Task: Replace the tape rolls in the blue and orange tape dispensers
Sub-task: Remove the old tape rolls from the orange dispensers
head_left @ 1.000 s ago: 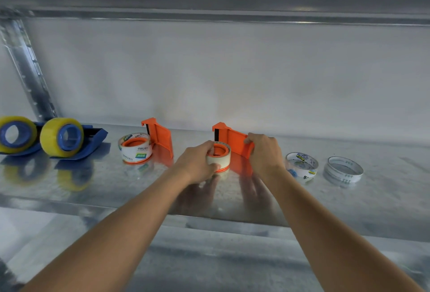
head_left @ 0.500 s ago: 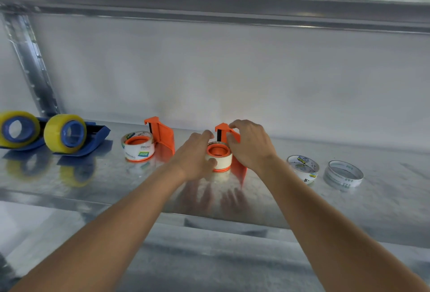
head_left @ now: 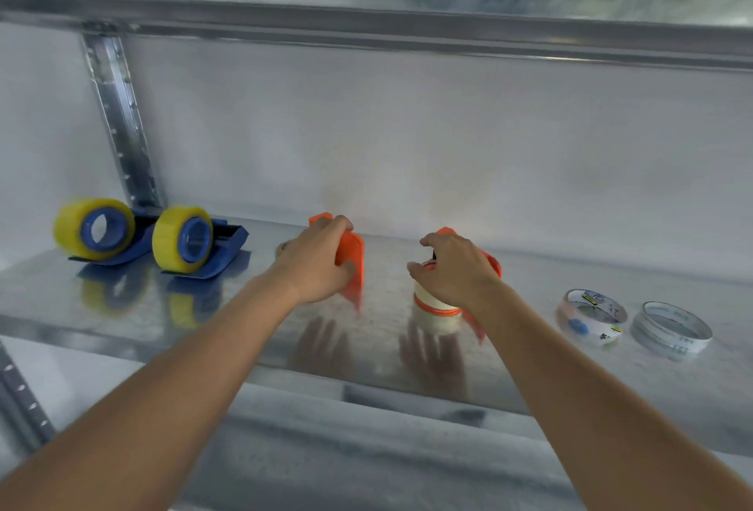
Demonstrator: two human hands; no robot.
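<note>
Head view, left hand: the left hand is curled round the upright plate of the left orange dispenser, thumb on the near face, fingers over the top edge

Head view, right hand: the right hand is cupped over the right orange dispenser, fingers bent onto the top of the white tape roll that sits on its hub; it looks like a grip, though the palm hides exactly where the fingertips bear

Head view, blue pair: two blue dispensers, the far one and the near one, stand at the left end of the metal shelf, each carrying a full yellow roll; I judge these done

Head view, loose rolls: a thin printed roll and a nearly spent clear ring lie flat to the right, apart from both hands

Head view, hidden: a roll peeps out behind the left wrist, too covered to tell whether it is seated

Step in hand: probably settling the orange dispensers after loading

Doing it well: keep each plate square to the shelf, press the roll fully down its hub, and lead the free tape end to the cutter before letting go

Risk: the polished shelf may let a dispenser skid under sideways push
</note>
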